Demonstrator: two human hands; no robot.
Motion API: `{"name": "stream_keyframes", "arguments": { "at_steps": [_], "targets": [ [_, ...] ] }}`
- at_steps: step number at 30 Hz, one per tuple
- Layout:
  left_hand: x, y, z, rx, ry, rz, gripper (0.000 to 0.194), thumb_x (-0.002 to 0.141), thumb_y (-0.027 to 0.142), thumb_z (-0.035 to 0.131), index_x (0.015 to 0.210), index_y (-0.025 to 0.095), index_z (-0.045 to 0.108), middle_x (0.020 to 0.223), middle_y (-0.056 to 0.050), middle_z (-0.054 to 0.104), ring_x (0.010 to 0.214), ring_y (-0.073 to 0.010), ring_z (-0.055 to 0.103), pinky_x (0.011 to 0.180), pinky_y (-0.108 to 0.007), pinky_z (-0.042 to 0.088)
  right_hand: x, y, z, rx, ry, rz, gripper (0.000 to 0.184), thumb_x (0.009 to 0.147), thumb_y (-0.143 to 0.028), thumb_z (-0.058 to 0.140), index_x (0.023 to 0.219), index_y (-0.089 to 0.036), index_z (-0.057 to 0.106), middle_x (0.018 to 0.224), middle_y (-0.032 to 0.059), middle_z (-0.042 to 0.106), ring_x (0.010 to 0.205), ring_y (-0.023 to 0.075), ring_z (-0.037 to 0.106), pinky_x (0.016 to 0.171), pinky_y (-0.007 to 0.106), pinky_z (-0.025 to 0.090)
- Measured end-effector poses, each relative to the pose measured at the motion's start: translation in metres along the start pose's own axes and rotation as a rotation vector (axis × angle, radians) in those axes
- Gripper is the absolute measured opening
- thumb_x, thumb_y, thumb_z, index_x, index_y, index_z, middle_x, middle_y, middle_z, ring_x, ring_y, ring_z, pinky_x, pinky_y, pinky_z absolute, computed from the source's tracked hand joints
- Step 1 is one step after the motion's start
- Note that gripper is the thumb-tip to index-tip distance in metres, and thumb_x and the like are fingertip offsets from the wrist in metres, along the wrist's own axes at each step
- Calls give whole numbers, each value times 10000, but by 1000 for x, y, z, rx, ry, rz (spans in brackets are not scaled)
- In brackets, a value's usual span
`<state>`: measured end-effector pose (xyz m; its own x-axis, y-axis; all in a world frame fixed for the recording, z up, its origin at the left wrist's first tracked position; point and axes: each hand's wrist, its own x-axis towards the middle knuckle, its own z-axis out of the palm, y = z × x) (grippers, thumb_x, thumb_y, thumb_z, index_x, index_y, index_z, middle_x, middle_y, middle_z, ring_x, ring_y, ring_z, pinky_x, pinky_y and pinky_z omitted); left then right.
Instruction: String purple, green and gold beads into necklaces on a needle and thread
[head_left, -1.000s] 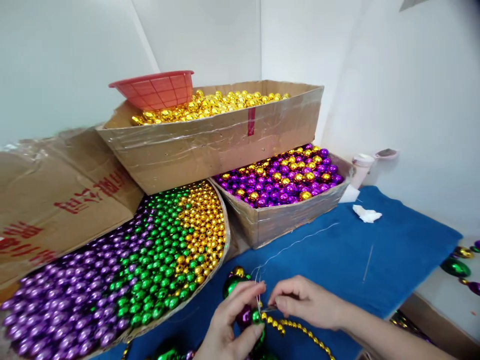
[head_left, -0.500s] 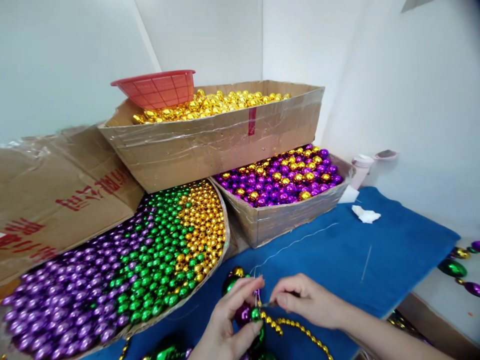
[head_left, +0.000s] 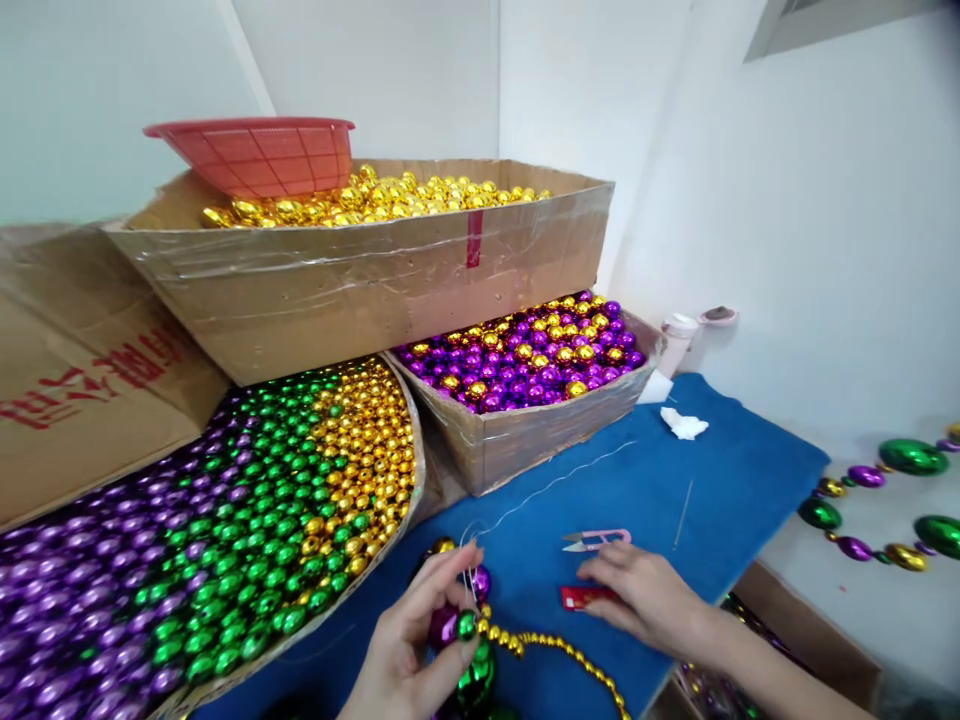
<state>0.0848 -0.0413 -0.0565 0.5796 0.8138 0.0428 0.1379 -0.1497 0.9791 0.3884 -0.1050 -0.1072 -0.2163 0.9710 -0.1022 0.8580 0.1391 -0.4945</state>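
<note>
My left hand [head_left: 409, 650] is closed in a pinch on a bead strand [head_left: 551, 645] low in the view, at a purple bead [head_left: 443, 626] and a small green bead [head_left: 467, 625]. The gold part of the strand trails right over the blue cloth [head_left: 735, 480]. A white thread [head_left: 555, 484] runs up from this hand across the cloth. My right hand [head_left: 649, 600] lies on the cloth with its fingertips closed on a small red object [head_left: 576, 598]. Pink thread snips [head_left: 598, 540] lie just above it.
A taped box of gold balls [head_left: 375, 275] carries a red basket [head_left: 259, 155]. Below it sit a box of purple and gold balls [head_left: 525, 445] and a tray [head_left: 417, 470] of purple, green and gold beads. A needle [head_left: 682, 500], white tissue [head_left: 684, 424] and finished strands [head_left: 862, 478] lie right.
My right hand has let go of the strand and moved right onto the red object. The snips now lie on the cloth. The view has shifted right; my left hand keeps its pinch.
</note>
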Motion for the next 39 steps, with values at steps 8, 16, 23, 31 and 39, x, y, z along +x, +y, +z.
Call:
{"name": "stream_keyframes", "arguments": {
  "at_steps": [8,16,23,31,39],
  "targets": [
    [1,-2,-2,-207,-38,-25,557,801,214,668,1318,330,498,1172,-62,584,1068,-217,541,896,-314,435,11,-41,-23,123,-70,-103,228,963,-356,393,1090,-264,560,1030,28,615,964,163,581,868,307,455],
    [6,-7,-3,-332,-105,-47,634,753,167,721,1326,310,490,1022,-38,589,872,-157,538,703,-247,420,63,-105,-66,-38,-56,-471,232,941,-436,427,963,-239,549,906,-15,618,851,131,557,735,244,422],
    [7,-8,-3,-400,-109,-57,644,737,142,726,1318,304,501,973,-36,609,778,-132,524,647,-231,377,89,-112,-59,-243,36,-549,438,895,-582,375,809,-207,585,775,21,563,737,160,454,669,297,355],
    [8,-9,-2,-450,-68,-118,669,676,118,766,1285,278,541,870,-7,584,721,-110,487,622,-220,369,95,-110,-63,-414,45,-699,398,867,-561,435,826,-198,591,788,32,537,745,179,403,580,301,297],
    [8,-7,-1,-442,-89,-104,665,685,53,732,1276,294,544,867,2,577,717,-103,492,612,-212,375,96,-116,-67,-532,50,-785,408,864,-569,434,805,-200,597,741,36,529,709,187,399,540,307,275]
  ]
}}
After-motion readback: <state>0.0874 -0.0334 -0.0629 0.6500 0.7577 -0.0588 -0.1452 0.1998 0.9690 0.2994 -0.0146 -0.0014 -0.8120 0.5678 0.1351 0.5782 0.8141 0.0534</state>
